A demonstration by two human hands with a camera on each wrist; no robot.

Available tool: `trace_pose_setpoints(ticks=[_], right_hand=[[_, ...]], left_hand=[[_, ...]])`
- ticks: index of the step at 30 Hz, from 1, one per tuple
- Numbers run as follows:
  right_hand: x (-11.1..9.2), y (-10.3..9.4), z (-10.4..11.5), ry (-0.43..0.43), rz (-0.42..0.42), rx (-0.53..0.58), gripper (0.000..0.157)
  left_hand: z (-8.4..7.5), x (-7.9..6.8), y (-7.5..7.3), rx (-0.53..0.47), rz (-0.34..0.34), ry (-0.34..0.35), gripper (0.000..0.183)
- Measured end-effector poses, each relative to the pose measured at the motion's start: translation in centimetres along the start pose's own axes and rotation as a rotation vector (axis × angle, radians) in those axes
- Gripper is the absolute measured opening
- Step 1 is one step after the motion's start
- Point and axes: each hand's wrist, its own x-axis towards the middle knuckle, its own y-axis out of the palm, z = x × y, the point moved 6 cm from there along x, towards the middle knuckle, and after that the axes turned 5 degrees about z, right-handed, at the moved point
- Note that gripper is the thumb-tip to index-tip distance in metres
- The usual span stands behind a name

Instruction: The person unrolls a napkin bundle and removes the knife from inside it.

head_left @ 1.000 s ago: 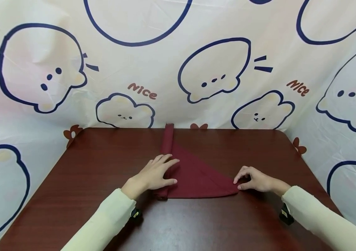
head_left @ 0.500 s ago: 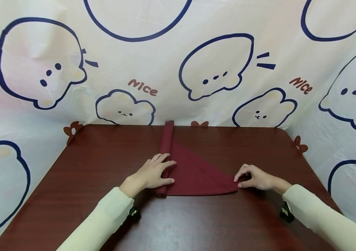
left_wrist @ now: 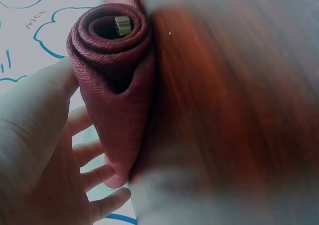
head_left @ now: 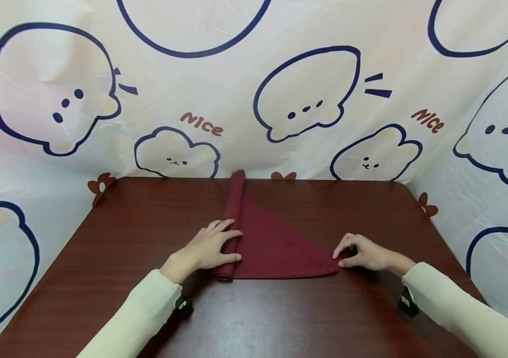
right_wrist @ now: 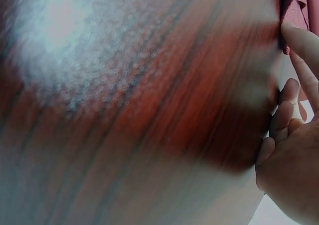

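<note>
A dark red cloth [head_left: 276, 248] lies on the table, its left part wound into a long roll [head_left: 234, 199] and its right part a flat triangle. My left hand [head_left: 205, 247] rests on the near half of the roll, fingers straight and spread. In the left wrist view the roll's near end [left_wrist: 112, 51] shows its spiral layers, with a small pale yellowish piece [left_wrist: 122, 25] inside; the left fingers run along its side. At the triangle's right corner, my right hand [head_left: 363, 253] pinches the tip of the cloth between thumb and forefinger, other fingers curled.
The brown wooden table [head_left: 298, 318] has rounded far corners. Behind it and on both sides hangs a white sheet [head_left: 236, 99] with blue cartoon outlines. The roll's far end reaches the table's back edge. Dark wrist devices [head_left: 408, 302] sit beneath the pale sleeves.
My left hand and the roll have shifted a little to the left, and slightly more flat cloth shows. My right hand stays at the corner.
</note>
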Motion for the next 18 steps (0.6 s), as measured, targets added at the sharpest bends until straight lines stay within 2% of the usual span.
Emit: trace_pose_setpoints(ticks=[18], right_hand=[[0.0, -0.4, 0.0, 0.009, 0.019, 0.018, 0.012]], left_hand=[[1.2, -1.1, -0.2, -0.103, 0.029, -0.035, 0.064]])
